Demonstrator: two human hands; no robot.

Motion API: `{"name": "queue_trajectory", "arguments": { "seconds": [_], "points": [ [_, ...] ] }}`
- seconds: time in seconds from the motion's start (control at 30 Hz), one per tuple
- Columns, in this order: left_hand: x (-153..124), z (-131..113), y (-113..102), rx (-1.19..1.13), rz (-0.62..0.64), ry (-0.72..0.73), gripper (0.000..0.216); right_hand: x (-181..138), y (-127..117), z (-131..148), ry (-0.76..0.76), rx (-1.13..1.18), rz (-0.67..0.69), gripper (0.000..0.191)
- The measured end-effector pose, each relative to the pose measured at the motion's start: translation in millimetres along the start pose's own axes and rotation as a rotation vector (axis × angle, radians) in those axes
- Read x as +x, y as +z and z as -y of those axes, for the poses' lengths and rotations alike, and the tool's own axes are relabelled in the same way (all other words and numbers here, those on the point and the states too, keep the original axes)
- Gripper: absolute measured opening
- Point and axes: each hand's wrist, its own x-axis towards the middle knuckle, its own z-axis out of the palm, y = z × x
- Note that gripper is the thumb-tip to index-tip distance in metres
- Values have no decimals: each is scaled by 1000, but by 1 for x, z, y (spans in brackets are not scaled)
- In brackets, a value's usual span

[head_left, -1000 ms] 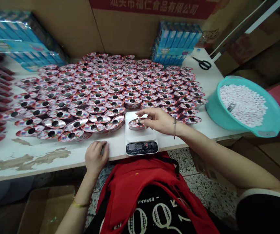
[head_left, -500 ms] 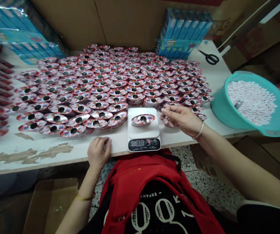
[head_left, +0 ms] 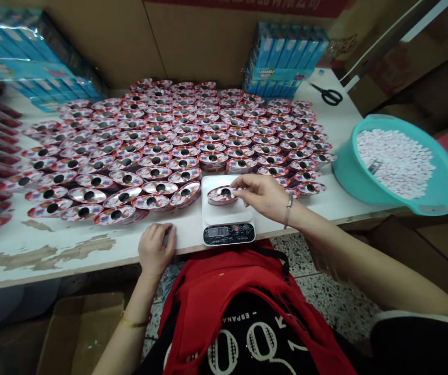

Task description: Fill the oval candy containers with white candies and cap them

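Pinching right hand (head_left: 265,195) fingers together at the hole of oval red foil-topped container (head_left: 219,197), on white digital scale (head_left: 227,214) at front of bench (head_left: 71,245). Resting left hand (head_left: 155,250) beside scale, fingers curled together. Teal plastic basin (head_left: 348,174) far right.

One scale (head_left: 227,211) stands on the worktop (head_left: 71,250), with one oval tin (head_left: 220,195) on it. Behind the scale lie rows of like tins (head_left: 184,140), far too many to count. Right of the scale are one teal basin (head_left: 348,177) and one pair of scissors (head_left: 327,95). Two hands show near the scale, the left hand (head_left: 155,250) and the right hand (head_left: 260,194).
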Motion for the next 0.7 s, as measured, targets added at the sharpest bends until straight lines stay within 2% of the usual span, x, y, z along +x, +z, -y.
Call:
{"name": "queue_trajectory", "arguments": {
  "seconds": [0.1,0.2,0.27,0.47,0.7],
  "points": [
    [0,0,0,1,-2,6,11,6,2,9,-123,-216,-28,10],
    [0,0,1,-3,-4,-10,12,5,-5,13,-187,-297,-81,12],
    [0,0,1,-8,-2,-18,12,0,-11,12,-170,-326,-69,5],
    [0,0,0,-1,3,-13,12,-7,-12,0,-57,-387,24,7],
    [1,0,0,6,-1,-3,11,2,-3,6,-70,-359,17,10]
  ]
}}
